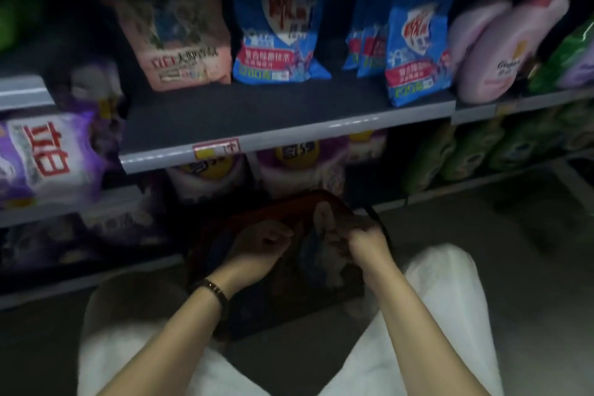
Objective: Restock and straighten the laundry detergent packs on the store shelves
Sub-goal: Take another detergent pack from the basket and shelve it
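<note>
A red shopping basket [257,212] stands on the floor in front of the shelves, between my knees. Inside it lies a blue and white detergent pack [321,254], dark and blurred. My right hand [363,241] pinches the pack's top right edge. My left hand [260,247], with a watch on its wrist, has its fingers curled at the pack's left side. On the middle shelf [257,112] stand a pink pack [180,38], a blue pack [276,32] and another blue pack [414,51] near the front edge, with smaller blue packs [363,48] behind.
The middle shelf has bare room in front of the pink and blue packs. Purple packs [48,154] fill the left shelf and pink bottles [495,42] the right. Green packs [466,151] line the low right shelf. Purple and white packs [299,164] sit behind the basket.
</note>
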A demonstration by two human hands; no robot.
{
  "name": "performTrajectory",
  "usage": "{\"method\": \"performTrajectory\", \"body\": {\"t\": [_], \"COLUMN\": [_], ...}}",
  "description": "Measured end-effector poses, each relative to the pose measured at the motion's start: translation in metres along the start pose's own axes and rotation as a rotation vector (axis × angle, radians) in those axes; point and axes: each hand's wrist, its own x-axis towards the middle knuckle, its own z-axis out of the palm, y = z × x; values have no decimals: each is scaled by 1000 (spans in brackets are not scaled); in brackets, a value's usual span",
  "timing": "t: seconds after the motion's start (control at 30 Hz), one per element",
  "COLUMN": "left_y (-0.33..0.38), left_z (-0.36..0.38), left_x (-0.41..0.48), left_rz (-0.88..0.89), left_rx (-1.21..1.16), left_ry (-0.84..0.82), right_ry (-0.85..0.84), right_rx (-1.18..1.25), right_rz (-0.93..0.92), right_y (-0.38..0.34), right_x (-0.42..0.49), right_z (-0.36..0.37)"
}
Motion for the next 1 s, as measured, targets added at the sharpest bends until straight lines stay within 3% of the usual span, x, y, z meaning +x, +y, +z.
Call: {"method": "performTrajectory", "body": {"t": [0.23, 0.37, 0.8, 1.0], "left_y": [-59, -74, -96, -107], "left_z": [33, 44, 61, 65], "left_x": [17, 9, -13, -21], "left_rz": [-69, -126, -94, -102], "left_rx": [-10, 10, 207, 341], "left_ry": [-47, -53, -125, -207], "right_ry": [-1, -15, 18, -80], "right_rx": [-301, -339, -9, -151], "right_rz": [150, 254, 424, 389], "right_y": [68, 136, 124, 132], "right_x": [61, 109, 89, 92], "right_z": [13, 14, 36, 44]}}
